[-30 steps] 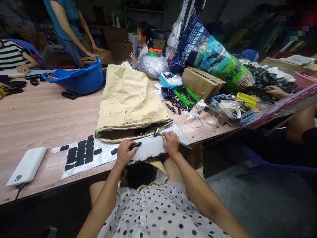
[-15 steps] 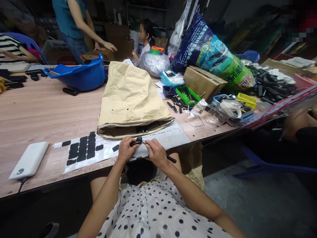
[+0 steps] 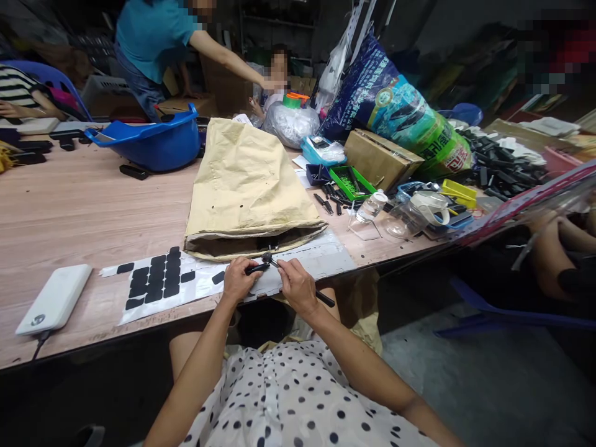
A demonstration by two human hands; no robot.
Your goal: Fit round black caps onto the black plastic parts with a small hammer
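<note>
My left hand pinches a small black part at the near edge of the wooden table. My right hand grips a small hammer by its dark handle, and the metal head sits right over the black part. Both hands rest over a white sheet that carries black rubber pads to the left. Just behind my hands lies a tan paper sack with its mouth open towards me.
A white power bank lies at the left. A blue tub, a cardboard box, a green tray, a printed sack and a pile of black parts crowd the far side. Other people sit or stand around the table.
My right hand came left off the white sheet with the hammer and met my left hand; the hammer head now sits at the black part. The standing person reached out to the right.
</note>
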